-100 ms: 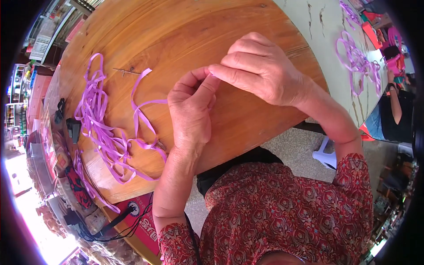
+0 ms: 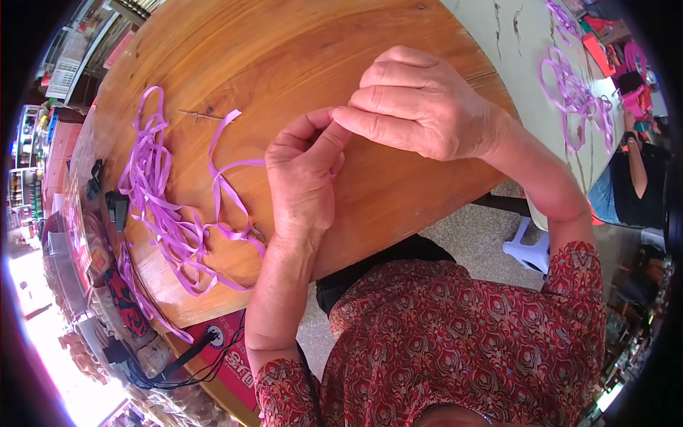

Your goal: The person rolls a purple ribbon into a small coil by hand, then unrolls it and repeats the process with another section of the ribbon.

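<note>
Meeting at the fingertips, above the wood: two bare hands.

Left hand (image 2: 302, 160): thumb and forefinger pressed together, apparently pinching the narrow glossy purple ribbon (image 2: 245, 163), which runs in from its left. Right hand (image 2: 420, 110): fingers folded, tips against the left's; from where I stand, whether it grips anything cannot be told. Likely fault: slippage, the strip being thin and smooth, the hold small.

Just left of the left hand: a looped length of that ribbon, one end free. Likely fault: a hard pull could draw the loops into a knot.

Near that end: a thin grey metal-looking piece with a short crossbar (image 2: 206, 116), lying flat; contact uncertain. Likely fault: ribbon catching on the crossbar.

Farther left: a tangled purple ribbon heap (image 2: 167, 219). Likely fault: snarling, since strands cross so freely.

Beneath: a round-edged brown polished wooden table (image 2: 299, 53). Likely fault: heap strands sliding over the nearby rim, if tugged.

Beyond, at right: a white dark-veined table (image 2: 484, 25) bearing a lilac ribbon pile (image 2: 585, 105), well apart.
</note>
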The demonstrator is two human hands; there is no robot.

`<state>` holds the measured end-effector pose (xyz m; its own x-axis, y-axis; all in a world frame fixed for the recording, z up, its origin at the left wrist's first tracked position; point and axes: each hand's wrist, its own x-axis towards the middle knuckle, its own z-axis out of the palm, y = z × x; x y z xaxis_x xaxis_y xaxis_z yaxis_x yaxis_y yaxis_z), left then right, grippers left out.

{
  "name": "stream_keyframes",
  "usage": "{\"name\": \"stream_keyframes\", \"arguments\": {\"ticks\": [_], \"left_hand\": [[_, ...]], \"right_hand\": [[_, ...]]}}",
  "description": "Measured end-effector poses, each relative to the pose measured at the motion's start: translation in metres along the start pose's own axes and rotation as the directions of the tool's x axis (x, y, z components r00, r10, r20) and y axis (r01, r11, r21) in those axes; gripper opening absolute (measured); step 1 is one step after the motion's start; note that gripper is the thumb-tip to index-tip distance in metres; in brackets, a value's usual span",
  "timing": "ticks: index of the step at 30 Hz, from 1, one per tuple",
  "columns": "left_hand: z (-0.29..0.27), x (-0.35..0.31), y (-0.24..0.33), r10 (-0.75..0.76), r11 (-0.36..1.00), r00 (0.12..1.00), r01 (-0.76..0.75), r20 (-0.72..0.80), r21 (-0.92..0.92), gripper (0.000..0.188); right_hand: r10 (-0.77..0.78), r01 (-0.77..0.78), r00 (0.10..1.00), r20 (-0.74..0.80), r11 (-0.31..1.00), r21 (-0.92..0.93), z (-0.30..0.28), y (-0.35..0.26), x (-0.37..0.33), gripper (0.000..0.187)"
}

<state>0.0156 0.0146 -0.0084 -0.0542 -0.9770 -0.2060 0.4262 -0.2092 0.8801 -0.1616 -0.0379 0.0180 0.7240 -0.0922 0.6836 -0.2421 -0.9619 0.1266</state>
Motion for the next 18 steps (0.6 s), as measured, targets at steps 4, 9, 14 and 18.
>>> {"name": "stream_keyframes", "arguments": {"ticks": [4, 9, 14, 18], "left_hand": [[-0.006, 0.003, 0.001, -0.040, 0.996, 0.997, 0.034, 0.070, 0.080, 0.010], [-0.005, 0.003, 0.005, -0.053, 0.991, 0.996, 0.045, 0.068, 0.122, 0.012], [-0.003, 0.004, 0.005, 0.013, 0.993, 0.999, -0.019, 0.045, 0.120, 0.011], [0.001, 0.004, 0.002, 0.123, 0.981, 0.992, -0.125, 0.019, 0.147, 0.011]], "right_hand": [[-0.121, 0.120, 0.992, 0.031, 0.992, 0.032, -0.005, 0.013, 0.003, 0.029], [-0.071, 0.068, 0.996, 0.056, 0.997, 0.046, -0.008, 0.024, 0.005, 0.027], [0.191, -0.187, 0.981, -0.020, 0.974, 0.126, 0.004, 0.014, -0.005, 0.019], [0.460, -0.411, 0.887, -0.045, 0.830, 0.377, 0.009, -0.002, -0.009, 0.017]]}}
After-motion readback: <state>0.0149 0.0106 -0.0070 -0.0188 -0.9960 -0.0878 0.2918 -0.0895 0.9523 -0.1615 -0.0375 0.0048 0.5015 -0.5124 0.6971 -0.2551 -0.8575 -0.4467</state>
